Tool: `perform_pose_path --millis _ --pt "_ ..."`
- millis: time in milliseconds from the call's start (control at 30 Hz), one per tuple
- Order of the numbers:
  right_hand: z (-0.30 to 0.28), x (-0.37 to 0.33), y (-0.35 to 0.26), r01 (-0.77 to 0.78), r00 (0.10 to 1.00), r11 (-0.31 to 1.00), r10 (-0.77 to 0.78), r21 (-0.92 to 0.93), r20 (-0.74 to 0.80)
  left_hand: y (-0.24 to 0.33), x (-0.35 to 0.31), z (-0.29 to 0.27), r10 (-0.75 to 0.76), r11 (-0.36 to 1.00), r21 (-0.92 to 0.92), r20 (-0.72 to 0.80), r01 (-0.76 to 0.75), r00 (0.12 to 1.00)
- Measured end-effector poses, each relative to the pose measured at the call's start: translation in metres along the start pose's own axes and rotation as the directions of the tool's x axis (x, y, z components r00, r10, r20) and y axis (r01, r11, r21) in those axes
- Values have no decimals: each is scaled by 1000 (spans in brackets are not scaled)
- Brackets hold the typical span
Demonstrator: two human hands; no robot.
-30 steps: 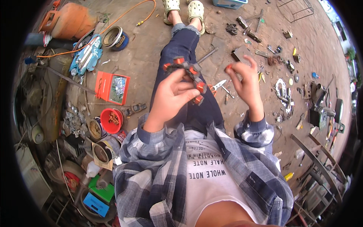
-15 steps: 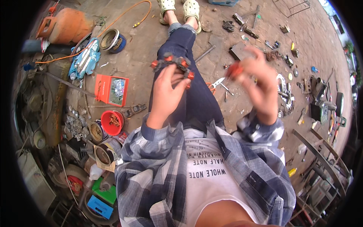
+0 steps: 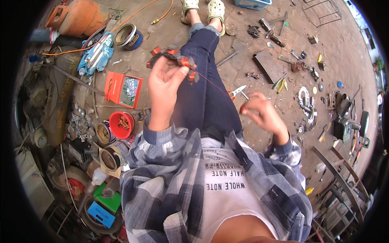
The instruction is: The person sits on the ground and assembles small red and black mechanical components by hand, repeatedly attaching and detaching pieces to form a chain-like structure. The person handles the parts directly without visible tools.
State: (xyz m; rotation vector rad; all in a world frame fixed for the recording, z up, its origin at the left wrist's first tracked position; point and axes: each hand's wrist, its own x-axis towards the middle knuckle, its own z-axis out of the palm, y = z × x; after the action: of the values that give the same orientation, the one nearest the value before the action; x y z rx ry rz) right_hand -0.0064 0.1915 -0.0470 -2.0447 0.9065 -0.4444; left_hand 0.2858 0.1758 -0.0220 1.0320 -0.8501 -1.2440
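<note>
Above my stretched legs, my left hand [image 3: 163, 83] is closed on a motor stator [image 3: 187, 61], a dark ring of metal poles wound with red copper wire. Fingers cover part of the ring. A thin red wire [image 3: 211, 82] runs from the stator down to the right. My right hand [image 3: 264, 114] is over the ground beside my right thigh, its fingers bent around a small red bundle of wire [image 3: 242, 109], mostly hidden by them. Just beyond that hand lie orange-handled scissors [image 3: 236, 92].
To the left are an orange gas cylinder [image 3: 83, 18], an open red case [image 3: 123, 90], a red bucket [image 3: 121, 124] and paint cans. Pliers [image 3: 280, 84], a dark metal box [image 3: 267, 65] and loose parts lie to the right. A metal frame [image 3: 342, 174] stands at lower right.
My left hand has moved left and slightly up with the stator. The right hand has dropped lower and nearer my body. The red wire between them now shows.
</note>
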Motion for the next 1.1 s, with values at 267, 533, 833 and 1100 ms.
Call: perform_pose_path --millis 267,533,833,1100 --pt "-24 19 -57 425 905 479 -192 768 -380 -23 -2 6 -41 979 199 -4 41 999" --pt "-53 88 1 196 776 976 -216 -99 -593 -10 -20 11 -242 970 43 308 241 920" --pt "0 4 -9 83 989 971 -53 226 -139 -8 -3 -4 -105 991 95 117 94 988" --pt "-19 52 -52 540 800 491 -48 684 -598 -27 -12 18 -245 967 127 218 221 945"
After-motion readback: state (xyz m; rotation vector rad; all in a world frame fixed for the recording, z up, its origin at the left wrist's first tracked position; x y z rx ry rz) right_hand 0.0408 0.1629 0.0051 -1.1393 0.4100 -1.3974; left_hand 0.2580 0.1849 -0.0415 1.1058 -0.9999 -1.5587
